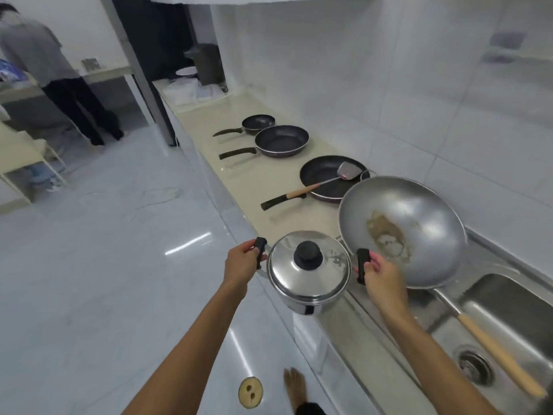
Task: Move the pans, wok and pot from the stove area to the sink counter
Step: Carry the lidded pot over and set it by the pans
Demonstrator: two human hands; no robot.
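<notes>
A lidded steel pot (309, 278) with a black knob hangs in the air over the counter's front edge. My left hand (242, 263) grips its left black handle and my right hand (381, 275) grips its right one. Just behind it a large steel wok (419, 223) with brown residue rests tilted on the steel sink counter (347, 322). Three black frying pans line the beige counter further back: a large one (324, 175) holding a metal spatula (347, 170), a medium one (281, 140), and a small one (258, 122).
The sink basin (505, 307) at right holds a wooden-handled utensil (496, 353). White tiled wall runs behind the counter. A person (51, 70) stands at a table far left. My bare foot (294, 387) is on the glossy floor near a round drain cover (250, 392).
</notes>
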